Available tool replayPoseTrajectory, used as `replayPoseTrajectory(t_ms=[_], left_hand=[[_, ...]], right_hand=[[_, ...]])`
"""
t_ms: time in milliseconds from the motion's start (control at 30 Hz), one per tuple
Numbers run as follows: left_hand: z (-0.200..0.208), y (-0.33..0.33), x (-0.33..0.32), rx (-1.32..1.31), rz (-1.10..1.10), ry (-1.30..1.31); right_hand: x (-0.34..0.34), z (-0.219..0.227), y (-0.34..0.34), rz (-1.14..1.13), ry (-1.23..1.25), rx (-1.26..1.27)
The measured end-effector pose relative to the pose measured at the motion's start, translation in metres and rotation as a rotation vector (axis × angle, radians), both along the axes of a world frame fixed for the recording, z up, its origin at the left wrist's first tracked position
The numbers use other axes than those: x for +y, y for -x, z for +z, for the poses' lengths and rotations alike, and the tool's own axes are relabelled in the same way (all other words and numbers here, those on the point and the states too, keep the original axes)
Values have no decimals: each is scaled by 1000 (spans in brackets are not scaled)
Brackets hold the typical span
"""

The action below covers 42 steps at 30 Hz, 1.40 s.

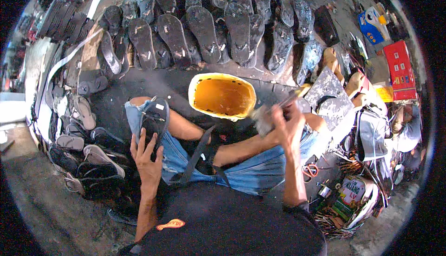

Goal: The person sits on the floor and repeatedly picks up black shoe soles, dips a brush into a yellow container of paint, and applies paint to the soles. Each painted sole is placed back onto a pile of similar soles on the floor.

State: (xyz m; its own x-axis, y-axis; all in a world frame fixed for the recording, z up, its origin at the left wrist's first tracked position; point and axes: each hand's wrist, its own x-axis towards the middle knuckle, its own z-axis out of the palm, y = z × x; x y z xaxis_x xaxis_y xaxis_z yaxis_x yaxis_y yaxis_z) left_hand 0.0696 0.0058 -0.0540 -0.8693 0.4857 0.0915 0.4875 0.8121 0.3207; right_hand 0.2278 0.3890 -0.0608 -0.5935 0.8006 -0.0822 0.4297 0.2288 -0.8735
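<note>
A dark sandal [157, 114] stands upright against my left knee, and my left hand [147, 153] grips its lower part with the fingers spread over it. My right hand [289, 122], somewhat blurred, is closed on a brush [264, 120] with a pale, smeared head. The brush is just right of a yellow-rimmed tub [191, 99] that holds amber, glue-like liquid. Both my legs are bent in front of me in torn blue jeans [251, 174], and a dark strap lies across them.
Rows of dark soles [172, 37] lie beyond the tub. Sandals [100, 158] pile up on the left. To the right are a speckled board [327, 95], a red box [399, 70], a blue-and-white container [373, 26], orange-handled scissors [310, 170] and a tin [355, 191] among scraps.
</note>
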Motion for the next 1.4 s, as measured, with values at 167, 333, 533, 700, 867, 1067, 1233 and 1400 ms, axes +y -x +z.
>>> replayPoseTrajectory(t_ms=[167,333,533,700,867,1067,1233,1400], left_hand=[[13,23,20,-351,43,-504],[13,11,95,-1601,81,-1669],[-9,2,97,-1936,-188,-1681],[-12,19,89,-1884,-175,-1666],[-3,2,87,-1940,-47,-1700],[-10,-1,90,-1867,-29,-1652],[-37,9,77,-2037,-172,-1516],[20,-2,104,-1843,-7,-1450]], right_hand=[[-2,1,1,-140,421,383],[-4,47,69,-3,121,578],[-50,80,122,404,-478,578],[-100,56,88,259,-335,627],[-26,75,114,-21,-249,625],[-92,68,62,200,-298,512],[-11,91,89,-77,-137,521],[-10,100,87,339,-442,571]])
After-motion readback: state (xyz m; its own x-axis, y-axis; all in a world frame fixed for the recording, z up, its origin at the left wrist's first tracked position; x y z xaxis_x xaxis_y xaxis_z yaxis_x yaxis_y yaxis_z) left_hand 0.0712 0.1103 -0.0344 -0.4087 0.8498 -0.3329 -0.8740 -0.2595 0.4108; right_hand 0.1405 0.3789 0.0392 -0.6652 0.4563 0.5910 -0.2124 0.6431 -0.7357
